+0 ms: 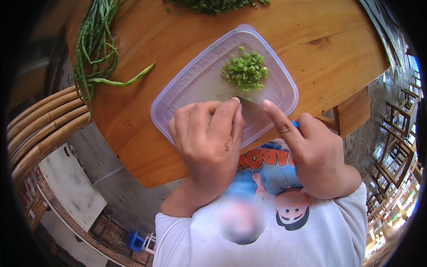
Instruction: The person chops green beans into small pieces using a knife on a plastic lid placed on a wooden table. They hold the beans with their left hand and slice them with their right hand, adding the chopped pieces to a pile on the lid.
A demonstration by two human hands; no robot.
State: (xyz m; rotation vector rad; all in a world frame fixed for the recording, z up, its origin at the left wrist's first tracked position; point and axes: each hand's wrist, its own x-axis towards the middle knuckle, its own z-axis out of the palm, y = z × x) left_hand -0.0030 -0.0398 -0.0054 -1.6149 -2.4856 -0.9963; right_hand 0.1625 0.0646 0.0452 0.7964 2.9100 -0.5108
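My right hand (313, 150) grips a knife (251, 101) with a blue handle, its index finger stretched along the back of the blade. Close to the blade's tip, my left hand (210, 140) is bunched over a translucent plastic lid (196, 86), thumb and fingertips pressed together. Whatever may be between those fingertips is hidden. On the far part of the lid, just beyond the blade, lies a small heap of chopped green beans (246, 71). A tiny green bit shows beside the blade.
A bundle of long green beans (96, 50) hangs over the left side of the wooden table (146, 143). More chopped greens (213, 5) lie at the far edge of view. A bamboo seat (46, 123) is at left; wooden chairs (398, 147) stand at right.
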